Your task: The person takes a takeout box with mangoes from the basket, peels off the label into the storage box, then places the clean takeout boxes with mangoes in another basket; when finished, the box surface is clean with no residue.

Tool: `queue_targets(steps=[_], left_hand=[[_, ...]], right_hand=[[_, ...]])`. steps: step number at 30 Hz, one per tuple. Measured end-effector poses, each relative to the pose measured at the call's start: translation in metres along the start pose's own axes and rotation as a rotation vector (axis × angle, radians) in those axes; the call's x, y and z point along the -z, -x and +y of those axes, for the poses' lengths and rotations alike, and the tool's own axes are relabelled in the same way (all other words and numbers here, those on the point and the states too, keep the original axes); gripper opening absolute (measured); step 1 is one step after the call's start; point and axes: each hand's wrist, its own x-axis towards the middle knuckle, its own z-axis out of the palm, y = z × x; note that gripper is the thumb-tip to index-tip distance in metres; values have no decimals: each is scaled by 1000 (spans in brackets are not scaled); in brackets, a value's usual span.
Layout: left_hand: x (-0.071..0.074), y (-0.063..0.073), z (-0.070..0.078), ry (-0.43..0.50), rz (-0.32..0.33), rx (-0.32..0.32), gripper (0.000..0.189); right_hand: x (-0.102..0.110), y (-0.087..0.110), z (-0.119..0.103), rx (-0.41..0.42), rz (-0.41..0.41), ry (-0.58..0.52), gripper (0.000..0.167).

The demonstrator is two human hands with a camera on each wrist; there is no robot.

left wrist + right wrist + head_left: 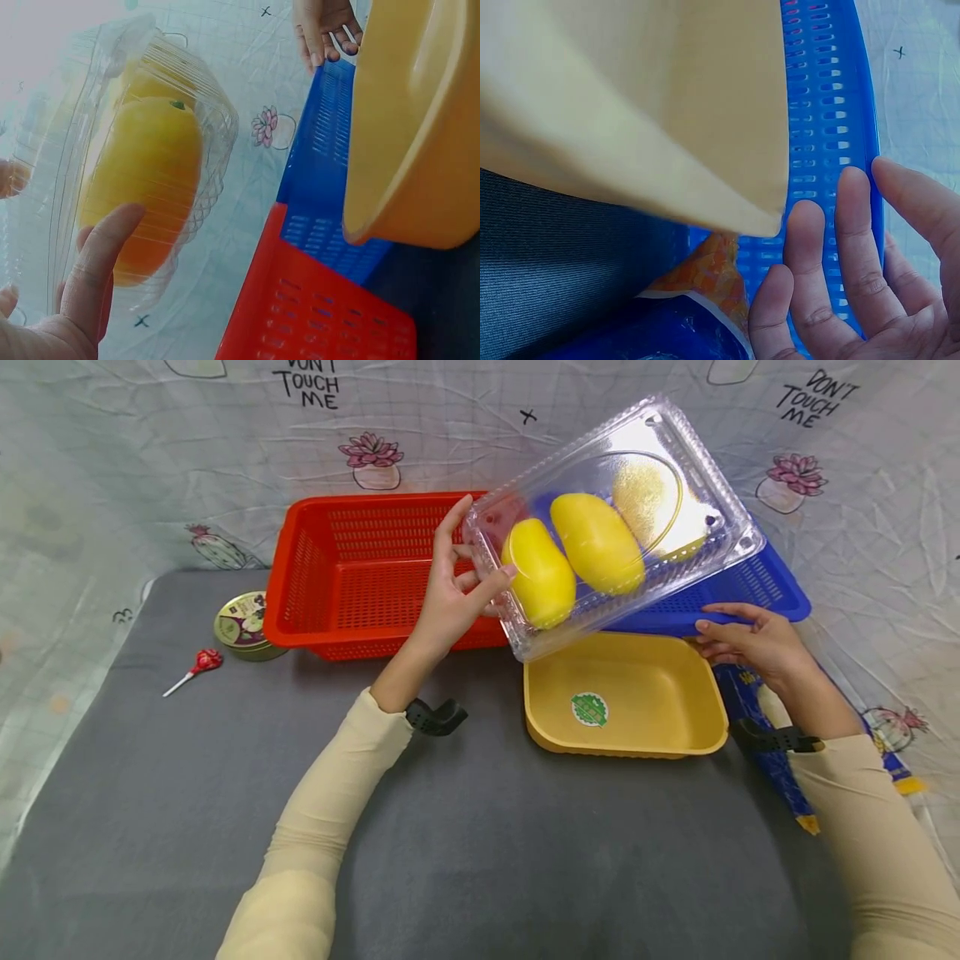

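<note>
My left hand [453,589] grips the lower left end of a clear plastic box [652,585], holding it tilted above the baskets. Yellow mangoes [597,543] lie inside; glare on the lid blurs the rightmost one. In the left wrist view a mango [150,165] shows through the ribbed side, near a fingertip. My right hand [761,643] is at the near rim of the blue basket [783,589], beside the yellow tub [630,693]. In the right wrist view its fingers [806,232] extend loosely along the blue wall, holding nothing; contact is unclear.
A red basket [360,602] stands left of the blue one. Further left are a round tin [247,625] and a red lollipop [197,668]. A blue packet [772,768] lies under my right forearm. Patterned cloth [465,427] hangs behind the grey tabletop [525,852].
</note>
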Motion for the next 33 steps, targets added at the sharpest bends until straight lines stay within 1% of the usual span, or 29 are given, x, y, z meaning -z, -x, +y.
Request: queue_targets(steps=[3,8,11,15,18,22,25,33], left_hand=[[-4,-6,-1,-7,-3,16,83],[-10,-20,-2,-33,-10,36,84],[-13,-29,-3,-27,-10,53,84],[-19,-38,-8,-31,-16,60,84],[-23,-44,-14,-48,-13,61,85],[-30,-54,-21,-37,21,94,85],[-36,-61,-26,-7,47,132,85],[-48,-74,-39,47,134,217,82]], right_hand=[[0,0,-1,-8,6,19,23],[-1,-2,0,-16,13,45,38],[-1,-2,-2,-19,15,65,45],[-1,-3,-3,-29,24,94,43],[0,-2,-3,-34,24,96,41],[1,-2,-3,-36,18,93,37],[2,-2,-2,-38,20,96,36],[3,-3,-1,-33,23,66,41]])
